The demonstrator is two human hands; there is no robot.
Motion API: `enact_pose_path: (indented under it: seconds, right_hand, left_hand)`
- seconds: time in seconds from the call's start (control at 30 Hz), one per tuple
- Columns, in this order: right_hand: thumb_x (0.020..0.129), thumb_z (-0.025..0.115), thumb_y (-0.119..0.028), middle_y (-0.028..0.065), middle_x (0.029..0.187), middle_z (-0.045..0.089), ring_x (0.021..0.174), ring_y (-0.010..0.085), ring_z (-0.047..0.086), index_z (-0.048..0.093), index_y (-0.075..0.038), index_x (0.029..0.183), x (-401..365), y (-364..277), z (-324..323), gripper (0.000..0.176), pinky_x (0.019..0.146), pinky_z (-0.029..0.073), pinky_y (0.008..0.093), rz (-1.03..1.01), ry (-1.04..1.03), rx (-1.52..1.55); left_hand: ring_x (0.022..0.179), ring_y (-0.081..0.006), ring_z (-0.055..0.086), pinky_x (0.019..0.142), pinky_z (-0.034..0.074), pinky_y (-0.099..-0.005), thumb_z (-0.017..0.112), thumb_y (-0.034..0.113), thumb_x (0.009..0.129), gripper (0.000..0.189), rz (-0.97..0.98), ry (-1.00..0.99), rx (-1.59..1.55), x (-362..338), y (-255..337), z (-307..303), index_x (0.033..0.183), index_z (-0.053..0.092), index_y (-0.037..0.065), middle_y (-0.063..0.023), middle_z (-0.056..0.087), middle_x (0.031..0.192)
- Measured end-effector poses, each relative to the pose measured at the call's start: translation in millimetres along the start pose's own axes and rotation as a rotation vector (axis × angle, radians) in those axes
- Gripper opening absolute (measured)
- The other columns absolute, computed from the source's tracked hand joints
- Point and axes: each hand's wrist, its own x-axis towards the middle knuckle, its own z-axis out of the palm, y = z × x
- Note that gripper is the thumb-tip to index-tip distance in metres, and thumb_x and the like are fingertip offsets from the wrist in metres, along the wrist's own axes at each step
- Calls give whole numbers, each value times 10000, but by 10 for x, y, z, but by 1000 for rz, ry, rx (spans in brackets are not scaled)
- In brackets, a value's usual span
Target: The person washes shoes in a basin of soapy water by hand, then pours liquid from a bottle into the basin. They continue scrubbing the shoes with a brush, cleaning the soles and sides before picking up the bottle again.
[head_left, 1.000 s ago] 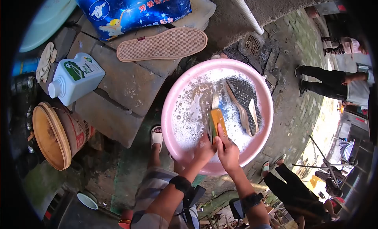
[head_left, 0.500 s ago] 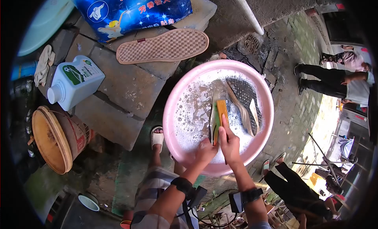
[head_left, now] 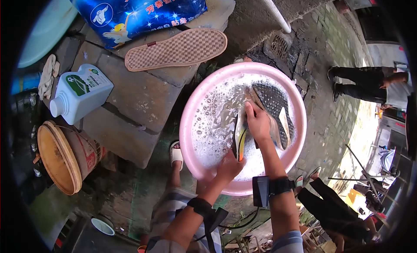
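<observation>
A pink basin (head_left: pixel 186 138) holds sudsy, greyish water and a pair of shoes. My left hand (head_left: pixel 230 166) is closed on one end of a wet shoe (head_left: pixel 239 133), which shows green and orange trim and stands on edge in the suds. Beside it my right hand (head_left: pixel 259 124) is wrapped round a wooden scrubbing brush (head_left: pixel 249 93), mostly hidden by the fingers. The brush lies along the shoe; its bristles are not visible. To the right, the other shoe (head_left: pixel 273 101) leans with its dark, studded sole turned up.
Left of the basin, a stone slab (head_left: pixel 134 109) carries a woven insole (head_left: pixel 178 48), a blue detergent bag (head_left: pixel 143 18) and a white bottle (head_left: pixel 82 94). A bucket (head_left: pixel 61 157) lies tipped below. Other people's legs (head_left: pixel 360 81) show at right, near a drain (head_left: pixel 279 45).
My right hand has moved up and away from me along the shoe, and the brush has turned so its yellow back no longer shows. My left hand still grips the shoe.
</observation>
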Motion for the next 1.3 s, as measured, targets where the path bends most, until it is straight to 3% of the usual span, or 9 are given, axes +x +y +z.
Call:
enact_pose_path:
  seconds: [0.1, 0.37, 0.4, 0.5, 0.57, 0.7, 0.83, 0.9, 1.3]
  right_hand:
    - [920, 451, -355, 185, 1041, 619, 960, 222, 600, 514, -127, 1243, -133, 102, -9, 400, 858, 422, 288, -4, -36, 190]
    - [947, 453, -228, 98, 1265, 512, 1130, 105, 443, 391, -59, 1335, -1124, 35, -225, 428, 949, 337, 239, 169, -193, 480]
    - [956, 442, -240, -54, 872, 544, 616, 3, 362, 365, -94, 1359, -1205, -10, -214, 436, 585, 348, 149, 111, -178, 451]
    - [958, 438, -235, -92, 685, 431, 565, 6, 329, 373, -102, 1357, -1453, 193, -187, 426, 526, 306, 155, 202, -208, 564]
    - [943, 469, -224, 67, 1261, 514, 1104, 80, 441, 398, -70, 1332, -1619, 309, -260, 425, 950, 340, 241, 299, -299, 593]
    - [934, 487, -234, 83, 1176, 582, 981, 75, 523, 431, -136, 1320, -1300, 72, -302, 402, 866, 410, 236, 110, -258, 492]
    - [904, 493, -355, 176, 636, 567, 562, 183, 583, 477, -286, 1278, -546, -119, -202, 381, 623, 461, 309, -94, -201, 195]
    - [891, 479, -397, 198, 736, 613, 735, 335, 621, 511, -269, 1243, -214, -233, -204, 376, 717, 469, 364, -100, -223, 81]
    - [876, 504, -405, 193, 1022, 609, 962, 344, 587, 578, -144, 1150, -390, 426, -21, 386, 823, 454, 351, 82, -201, -10]
  left_hand:
    - [740, -268, 637, 689, 507, -362, 684, 366, 712, 838, 49, -38, -182, 5, -22, -51, 1332, 257, -1, -199, 568, 1064]
    - [1255, -265, 341, 1035, 250, -323, 748, 422, 665, 1066, -164, -262, -466, 308, 521, -981, 1323, 143, -160, -272, 377, 1297]
    - [1248, -264, 354, 1036, 253, -322, 752, 403, 668, 1071, -143, -247, -487, 399, 531, -984, 1327, 122, -160, -274, 384, 1291]
    - [1197, -307, 423, 996, 324, -336, 739, 488, 632, 1100, 61, -185, -420, 431, 395, -985, 1327, 167, -143, -281, 409, 1276]
    - [1197, -294, 422, 1004, 314, -322, 758, 394, 648, 1091, -4, -212, -449, 444, 383, -1020, 1329, 103, -151, -273, 408, 1277]
    - [1248, -273, 350, 1026, 286, -314, 756, 256, 706, 1103, 96, -144, -305, 337, 389, -988, 1356, -72, -75, -256, 314, 1340]
    - [1275, -281, 259, 1028, 277, -362, 740, 183, 720, 1115, 338, -114, -370, 261, 285, -875, 1360, -159, 25, -228, 199, 1367]
    - [1232, -266, 281, 1026, 268, -370, 770, 182, 682, 1127, 292, -159, -642, 157, 357, -871, 1352, -119, 7, -207, 227, 1318]
    - [1170, -296, 389, 993, 319, -360, 790, 194, 640, 1042, 515, 164, -355, 27, 151, -1103, 1327, 39, -26, -232, 334, 1266]
